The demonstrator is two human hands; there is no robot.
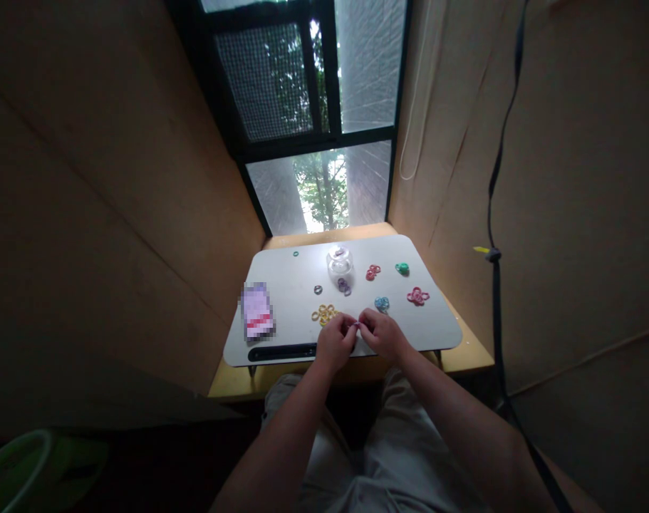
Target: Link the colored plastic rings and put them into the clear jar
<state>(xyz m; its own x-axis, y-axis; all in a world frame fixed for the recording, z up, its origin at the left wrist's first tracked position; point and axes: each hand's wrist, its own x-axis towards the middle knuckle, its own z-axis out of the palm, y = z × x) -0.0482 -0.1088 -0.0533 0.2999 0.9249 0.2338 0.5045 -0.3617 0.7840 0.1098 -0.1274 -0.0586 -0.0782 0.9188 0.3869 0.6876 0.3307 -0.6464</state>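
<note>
My left hand (335,340) and my right hand (382,333) meet near the front edge of the white table (297,271). Their fingertips pinch a small purple-pink ring (357,325) between them. Just beyond my left hand lie several yellow rings (324,313). Blue rings (382,304) rest beyond my right hand. Farther back are purple rings (344,286), red rings (373,271), pink rings (418,296), green rings (402,268), a dark ring (318,290) and a lone green ring (296,254). A clear jar (340,263) stands at the back middle.
A blurred purple and pink packet (258,312) lies at the table's left. A black slot (281,352) runs along the front edge. Behind stands a window (324,189). A dark strap (496,299) hangs at the right, and a green basin (40,470) sits at lower left.
</note>
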